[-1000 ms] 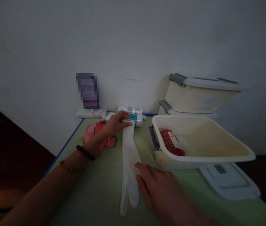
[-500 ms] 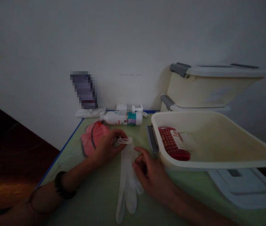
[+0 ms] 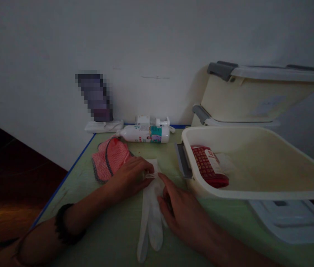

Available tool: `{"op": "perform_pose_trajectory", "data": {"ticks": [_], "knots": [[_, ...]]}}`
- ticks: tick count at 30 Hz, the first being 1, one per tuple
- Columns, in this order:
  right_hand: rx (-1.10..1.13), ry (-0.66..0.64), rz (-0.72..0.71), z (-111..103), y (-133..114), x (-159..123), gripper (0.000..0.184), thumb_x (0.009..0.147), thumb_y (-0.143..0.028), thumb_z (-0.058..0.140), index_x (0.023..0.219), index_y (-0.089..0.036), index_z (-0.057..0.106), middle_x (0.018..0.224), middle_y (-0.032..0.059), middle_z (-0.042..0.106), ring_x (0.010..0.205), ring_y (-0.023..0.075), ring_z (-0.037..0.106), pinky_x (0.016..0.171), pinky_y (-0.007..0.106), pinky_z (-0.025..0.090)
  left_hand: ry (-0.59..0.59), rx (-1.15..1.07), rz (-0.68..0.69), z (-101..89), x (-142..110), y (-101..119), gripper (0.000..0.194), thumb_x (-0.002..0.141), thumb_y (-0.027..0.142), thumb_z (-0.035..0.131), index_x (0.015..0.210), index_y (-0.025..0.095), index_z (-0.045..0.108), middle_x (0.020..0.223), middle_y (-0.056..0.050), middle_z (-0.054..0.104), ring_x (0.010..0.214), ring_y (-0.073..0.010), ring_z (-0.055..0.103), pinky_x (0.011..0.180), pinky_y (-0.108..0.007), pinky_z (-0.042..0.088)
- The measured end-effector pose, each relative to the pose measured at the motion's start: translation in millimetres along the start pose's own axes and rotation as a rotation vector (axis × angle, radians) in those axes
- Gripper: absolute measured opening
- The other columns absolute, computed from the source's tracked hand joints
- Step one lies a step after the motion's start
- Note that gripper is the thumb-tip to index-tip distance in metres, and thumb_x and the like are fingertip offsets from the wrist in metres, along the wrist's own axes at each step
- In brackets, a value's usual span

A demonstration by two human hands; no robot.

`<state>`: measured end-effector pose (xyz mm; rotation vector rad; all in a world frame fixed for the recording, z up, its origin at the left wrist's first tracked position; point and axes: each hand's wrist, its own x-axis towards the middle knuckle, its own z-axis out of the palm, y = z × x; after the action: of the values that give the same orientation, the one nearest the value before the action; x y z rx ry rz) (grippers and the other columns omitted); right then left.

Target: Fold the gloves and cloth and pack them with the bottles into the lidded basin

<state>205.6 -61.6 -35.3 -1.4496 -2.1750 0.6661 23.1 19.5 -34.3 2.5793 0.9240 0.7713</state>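
Since half a second earlier, the bare left hand (image 3: 132, 176) had brought the upper end of the thin white glove (image 3: 154, 226) lower, pinching it between thumb and fingers. The right hand (image 3: 181, 209) touched it with an outstretched index finger, thumb apart. The glove lay on the pale green tabletop (image 3: 112, 233), beside the cream plastic bin (image 3: 257, 194).

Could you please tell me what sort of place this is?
Probably a room at home: a green-topped table against a plain wall holds a white bottle, a pink cloth and an open storage bin.
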Motion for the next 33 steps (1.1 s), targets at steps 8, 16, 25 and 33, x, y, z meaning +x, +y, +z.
{"op": "perform_pose_trajectory", "data": {"ticks": [8, 16, 25, 33], "knots": [[-0.09, 0.021, -0.012, -1.7, -0.7, -4.0, 0.038, 0.088, -0.018, 0.039, 0.125, -0.01, 0.045, 0.108, 0.0141, 0.064, 0.093, 0.0237, 0.063, 0.08, 0.041, 0.052, -0.16, -0.083, 0.087, -14.4, -5.8, 6.3, 0.022, 0.079, 0.027, 0.057, 0.1, 0.018, 0.053, 0.094, -0.005, 0.059, 0.09, -0.0191, 0.056, 0.081, -0.034, 0.046], [-0.164, 0.065, -0.122, -2.4, -2.7, -4.3, 0.039, 0.089, -0.015, 0.039, 0.126, -0.015, 0.047, 0.12, 0.0124, 0.051, 0.098, 0.0191, 0.059, 0.083, 0.035, 0.053, -0.03, 0.043, 0.016, -8.4, -1.6, -3.6, 0.01, 0.086, 0.02, 0.049, 0.086, 0.017, 0.058, 0.092, -0.007, 0.059, 0.09, -0.0184, 0.055, 0.08, -0.032, 0.047], [-0.29, -0.041, -0.173, -0.4, -3.3, 2.5, 0.03, 0.088, -0.01, 0.039, 0.109, -0.013, 0.061, 0.111, 0.0112, 0.061, 0.096, 0.0216, 0.061, 0.08, 0.038, 0.054, -0.174, 0.077, -0.001, -3.7, -0.6, -4.2, 0.012, 0.084, 0.025, 0.052, 0.09, 0.02, 0.062, 0.096, -0.006, 0.058, 0.095, -0.0208, 0.051, 0.087, -0.036, 0.043], [-0.264, -0.02, -0.126, -4.7, -4.8, -0.7, 0.03, 0.089, -0.014, 0.04, 0.114, -0.013, 0.056, 0.119, 0.0116, 0.055, 0.098, 0.0212, 0.06, 0.08, 0.036, 0.054, 0.022, 0.244, -0.136, -2.6, -0.7, -9.3, 0.031, 0.088, 0.031, 0.046, 0.113, 0.017, 0.057, 0.109, -0.01, 0.058, 0.107, -0.0264, 0.045, 0.095, -0.046, 0.037]]}}
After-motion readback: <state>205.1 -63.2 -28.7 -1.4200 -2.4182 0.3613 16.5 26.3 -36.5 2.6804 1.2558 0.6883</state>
